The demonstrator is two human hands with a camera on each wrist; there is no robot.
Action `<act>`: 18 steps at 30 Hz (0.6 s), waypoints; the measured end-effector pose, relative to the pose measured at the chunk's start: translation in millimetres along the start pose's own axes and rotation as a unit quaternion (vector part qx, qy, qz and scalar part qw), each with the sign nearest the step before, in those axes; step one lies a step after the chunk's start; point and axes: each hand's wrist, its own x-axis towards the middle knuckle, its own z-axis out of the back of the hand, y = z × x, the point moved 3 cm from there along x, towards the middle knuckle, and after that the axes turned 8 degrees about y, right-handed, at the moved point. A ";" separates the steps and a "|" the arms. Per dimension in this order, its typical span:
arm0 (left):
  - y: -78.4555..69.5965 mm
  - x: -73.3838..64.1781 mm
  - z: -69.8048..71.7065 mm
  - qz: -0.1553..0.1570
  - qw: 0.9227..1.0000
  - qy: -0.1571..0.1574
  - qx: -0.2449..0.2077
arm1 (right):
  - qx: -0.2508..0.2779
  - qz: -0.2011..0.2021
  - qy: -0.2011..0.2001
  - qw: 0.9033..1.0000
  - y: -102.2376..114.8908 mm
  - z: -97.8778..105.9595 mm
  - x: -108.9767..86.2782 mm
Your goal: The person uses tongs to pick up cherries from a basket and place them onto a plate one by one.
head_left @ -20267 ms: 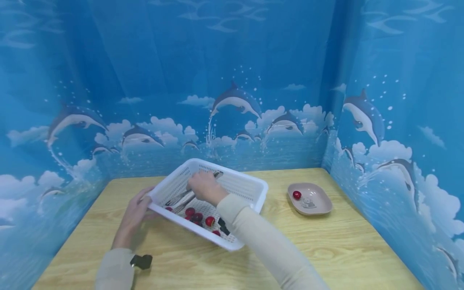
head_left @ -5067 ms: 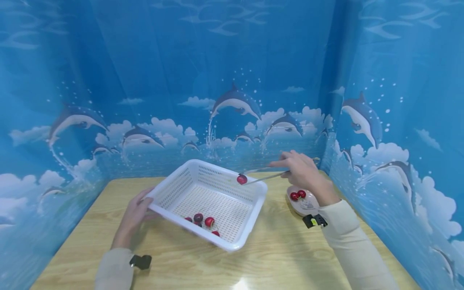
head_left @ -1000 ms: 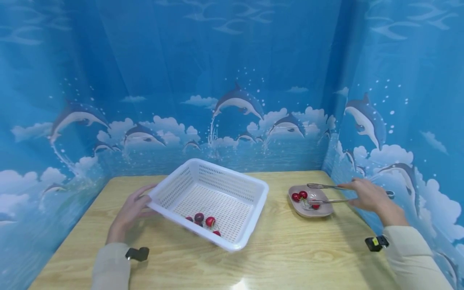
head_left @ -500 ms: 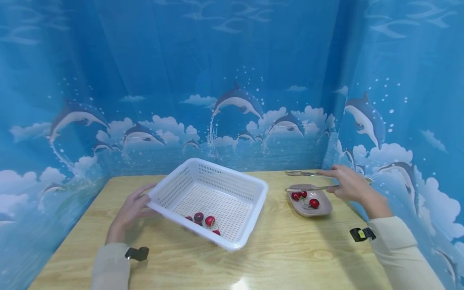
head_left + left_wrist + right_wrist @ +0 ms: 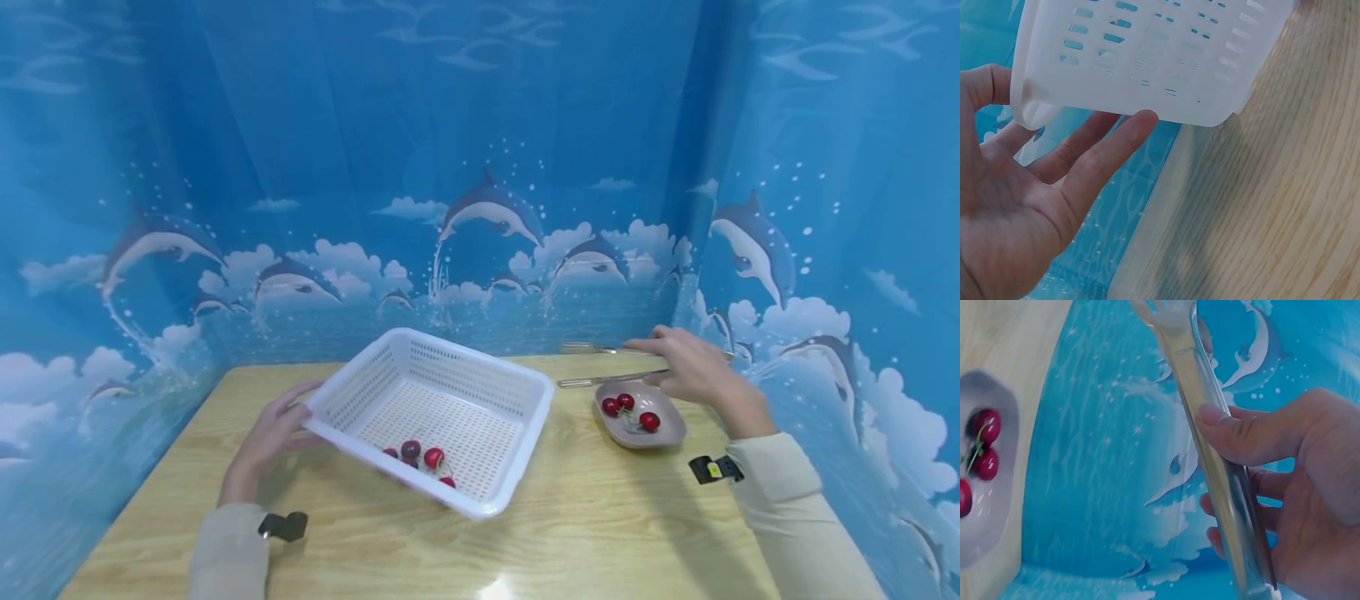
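Silver metal tongs (image 5: 1222, 487), empty, gripped in your right hand (image 5: 693, 375) by the far edge of the shallow pinkish dish (image 5: 675, 410); dip low, you'd probably clip it. Your left hand (image 5: 264, 437) loosely touches the white plastic basket (image 5: 472, 379).

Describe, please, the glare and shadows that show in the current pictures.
Head view: a bright glare spot on the table at the picture's bottom edge, a soft shadow beside the right sleeve; left wrist view: a shadow across the table near the white basket; right wrist view: shiny highlights on the tongs and small ones on the cherries.
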 end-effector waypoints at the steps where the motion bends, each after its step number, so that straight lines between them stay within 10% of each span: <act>1: 0.4 0.0 0.2 -0.001 1.000 0.001 -0.001 | 0.001 0.002 0.001 1.000 3.3 0.7 1.8; 18: 1.7 0.7 0.1 0.001 1.000 -0.003 -0.002 | 0.006 0.040 0.012 0.999 44.3 1.6 26.2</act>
